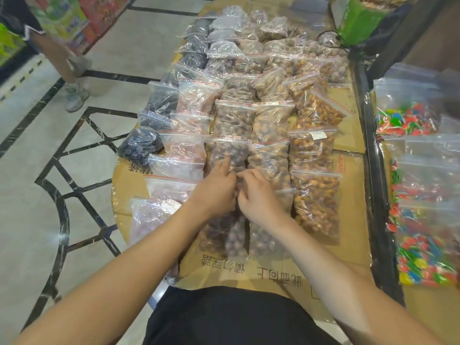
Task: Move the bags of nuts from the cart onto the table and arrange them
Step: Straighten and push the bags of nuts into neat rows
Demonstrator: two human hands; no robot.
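Several clear zip bags of nuts lie in rows on a cardboard-covered table [348, 245]. At the near end of the middle row a bag of round brown nuts [236, 235] lies lengthwise. My left hand [216, 185] and my right hand [256, 192] meet over its top edge, fingers curled and pinching the plastic there. My left forefinger points out onto the bag of dark nuts [229, 150] just beyond. A bag of golden nuts [317, 202] lies to the right of my hands, and a pale pinkish bag [154, 217] to the left.
To the right, past a black rail [373, 158], bags of bright coloured candy [423, 257] lie on another surface. A person's legs and shoe [74, 95] stand on the tiled floor at far left. Green and red boxes sit at the top corners.
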